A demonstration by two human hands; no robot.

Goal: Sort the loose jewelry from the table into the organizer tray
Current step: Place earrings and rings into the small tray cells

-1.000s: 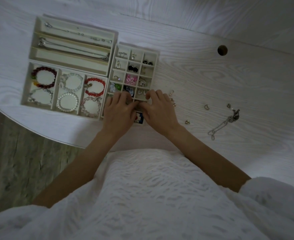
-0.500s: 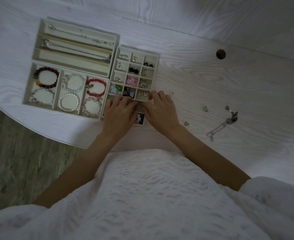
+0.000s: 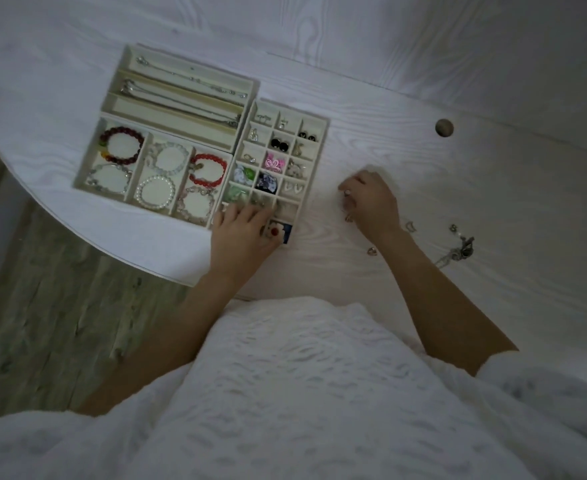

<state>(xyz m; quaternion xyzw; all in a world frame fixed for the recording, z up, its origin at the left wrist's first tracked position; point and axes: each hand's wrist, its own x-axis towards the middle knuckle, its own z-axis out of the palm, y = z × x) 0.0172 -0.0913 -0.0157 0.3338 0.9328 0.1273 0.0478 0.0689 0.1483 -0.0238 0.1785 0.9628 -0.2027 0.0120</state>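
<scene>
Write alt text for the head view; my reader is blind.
Left hand rests on the small-compartment tray while the right hand, fingers curled, reaches among loose jewelry on the white table. Beside it, trays hold bracelets and chains.

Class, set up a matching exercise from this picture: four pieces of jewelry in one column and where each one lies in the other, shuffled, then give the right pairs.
Things
1. white pearl bracelet
2. pink flower piece
3. loose chain
4. long thin necklace

Places
A. far long slot of the necklace tray
B. bare table, to the right of the right hand
C. middle section of the bracelet tray
D. small square cell of the grid tray

Pairs: 1-C, 2-D, 3-B, 4-A
</scene>
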